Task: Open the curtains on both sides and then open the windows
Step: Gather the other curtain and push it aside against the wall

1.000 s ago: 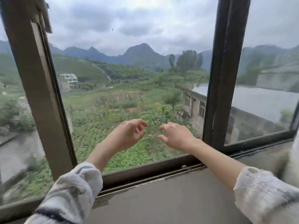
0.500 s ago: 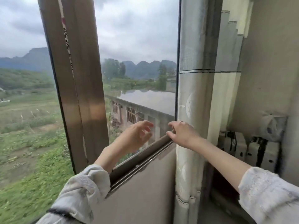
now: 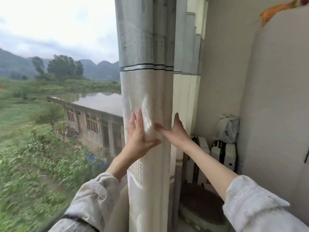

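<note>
Landmark = the bunched curtain (image 3: 147,101), hanging top to bottom mid-frame.

Left of curtain: the view outside, fields, a flat-roofed building (image 3: 93,118), hills. Frame is motion-blurred here, so I can't tell whether there's glass in front of it or whether this section of the window is already open. No window frame edge clearly readable on this side.

On the curtain: left hand (image 3: 139,139) lies flat against the curtain's left face, fingers spread wide and pointing up, palm pressing fabric, not gripping. Right hand (image 3: 175,131) comes in from the curtain's right side, fingers extended and open, tips touching the front fold just beside the left hand. Neither hand has closed on cloth. Curtain is gathered into tight pleats against the wall (image 3: 222,81).

Right of curtain: wall corner, white cases (image 3: 224,154) and a plastic bag (image 3: 228,129) low down, well apart from the hands.

Step, my read: right-side curtain stage, tidying or pushing the gathered bundle further toward the wall. Looks mostly done.

Next move calls for: sweep the bundle rightward with both palms until it clears the window edge, then locate the sash or handle, not visible here, before the window part.
</note>
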The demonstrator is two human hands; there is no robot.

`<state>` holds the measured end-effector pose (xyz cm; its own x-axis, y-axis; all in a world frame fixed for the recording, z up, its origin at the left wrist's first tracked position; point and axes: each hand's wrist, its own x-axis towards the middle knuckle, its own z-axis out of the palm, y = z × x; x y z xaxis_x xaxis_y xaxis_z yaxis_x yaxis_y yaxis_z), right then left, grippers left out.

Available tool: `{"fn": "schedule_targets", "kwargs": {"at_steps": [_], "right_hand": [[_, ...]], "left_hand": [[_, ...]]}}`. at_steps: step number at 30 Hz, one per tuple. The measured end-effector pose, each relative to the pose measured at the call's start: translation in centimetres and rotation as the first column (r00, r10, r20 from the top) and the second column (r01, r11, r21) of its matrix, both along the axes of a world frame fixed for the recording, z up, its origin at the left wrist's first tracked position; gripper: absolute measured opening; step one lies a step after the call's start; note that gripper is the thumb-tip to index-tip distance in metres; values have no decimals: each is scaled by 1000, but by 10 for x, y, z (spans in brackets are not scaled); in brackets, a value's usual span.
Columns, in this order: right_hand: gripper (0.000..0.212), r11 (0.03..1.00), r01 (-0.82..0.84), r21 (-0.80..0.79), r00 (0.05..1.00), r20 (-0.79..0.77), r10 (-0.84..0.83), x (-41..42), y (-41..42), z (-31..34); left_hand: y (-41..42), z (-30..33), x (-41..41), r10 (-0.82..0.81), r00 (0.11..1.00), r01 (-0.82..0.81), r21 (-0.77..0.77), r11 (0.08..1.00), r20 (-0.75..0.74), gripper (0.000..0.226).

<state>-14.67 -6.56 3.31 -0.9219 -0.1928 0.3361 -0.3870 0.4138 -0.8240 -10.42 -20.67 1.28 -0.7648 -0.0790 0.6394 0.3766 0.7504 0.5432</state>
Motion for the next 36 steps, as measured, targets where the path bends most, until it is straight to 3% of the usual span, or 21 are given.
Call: {"fn": "schedule_targets", "kwargs": {"at_steps": [2, 5, 7, 11, 17, 20, 23, 27, 36], "right_hand": [[112, 998, -60, -28, 997, -46, 58, -43, 2, 0], [85, 988, -144, -51, 986, -96, 138, -107, 4, 8], [77, 986, -151, -72, 983, -118, 142, -149, 10, 11], [63, 964, -162, -209, 984, -112, 141, -229, 37, 21], [66, 955, -100, -278, 976, -213, 40, -326, 70, 42], [70, 953, -134, -271, 972, -224, 72, -388, 86, 59], [67, 962, -142, -233, 976, -195, 97, -448, 96, 72], [40, 967, -19, -255, 983, -179, -28, -526, 114, 94], [58, 954, 205, -218, 945, -210, -252, -696, 138, 117]], "left_hand": [[7, 2, -49, 22, 999, -23, -25, 999, -42, 126], [12, 8, -125, -10, 999, 6, -85, 996, -43, 116], [18, 11, -175, -40, 998, 34, -146, 989, -45, 109], [42, 16, -267, -97, 994, 92, -107, 990, -40, 91], [74, 31, -372, -116, 986, 73, -312, 947, -120, 74], [90, 38, -434, -86, 986, 21, -404, 915, -142, 70], [103, 49, -488, -34, 992, -19, -408, 913, -123, 69], [121, 60, -555, 36, 988, -98, -426, 899, -151, 61], [156, 83, -718, 94, 989, -133, -388, 912, -119, 58]]}}
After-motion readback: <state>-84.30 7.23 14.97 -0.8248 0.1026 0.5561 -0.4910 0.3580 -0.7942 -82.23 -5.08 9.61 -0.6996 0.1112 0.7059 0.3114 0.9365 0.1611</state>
